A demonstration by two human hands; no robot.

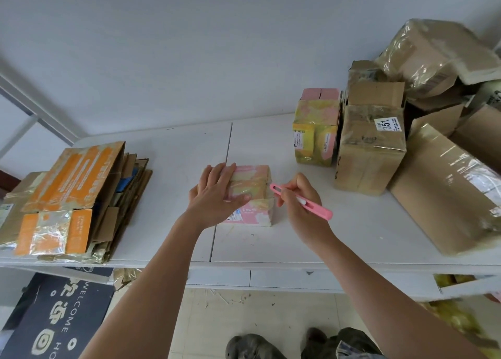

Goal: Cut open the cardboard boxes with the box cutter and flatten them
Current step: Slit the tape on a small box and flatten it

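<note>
Left hand: flat, fingers straight, pressing the pink box at mid-bench.
Right hand: grip grasping pink box cutter, tip at the box's right edge.

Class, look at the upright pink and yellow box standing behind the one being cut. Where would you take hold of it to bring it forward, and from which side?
Take the upright box across its two narrow vertical sides, near the top, coming from above and in front. It stands tall, its left side is free, but a brown box crowds its right, so a grip from above seems easiest.
</note>
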